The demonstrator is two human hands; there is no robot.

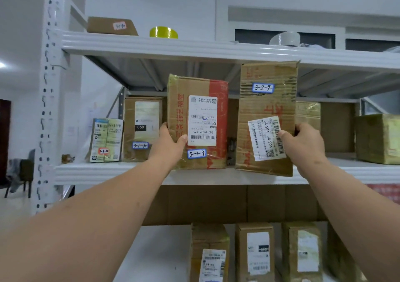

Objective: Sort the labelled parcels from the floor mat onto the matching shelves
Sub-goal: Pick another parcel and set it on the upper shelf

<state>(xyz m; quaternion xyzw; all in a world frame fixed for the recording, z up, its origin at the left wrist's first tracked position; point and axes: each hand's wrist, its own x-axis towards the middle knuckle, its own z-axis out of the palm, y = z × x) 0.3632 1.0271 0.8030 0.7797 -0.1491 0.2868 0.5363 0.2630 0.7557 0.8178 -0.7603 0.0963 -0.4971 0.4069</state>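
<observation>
My left hand point(171, 143) grips the lower left edge of a cardboard parcel labelled 3-1-9 point(198, 99), which stands upright on the middle shelf point(108, 172). Its thumb lies on the parcel's front beside the white shipping label. My right hand point(303, 140) grips the right edge of a taller brown parcel labelled 3-2-9 point(267, 104), thumb on its white barcode label. That parcel stands at the shelf's front lip, its bottom corner hanging slightly over the edge. A narrow gap separates the two parcels.
Left of them on the same shelf stand a parcel labelled 3-1-10 point(141, 128) and a small one labelled 3-1-11 point(106, 140). More boxes point(377, 138) sit to the right. The top shelf holds a flat box point(111, 26) and a yellow tape roll point(163, 32). Several parcels point(255, 251) fill the shelf below.
</observation>
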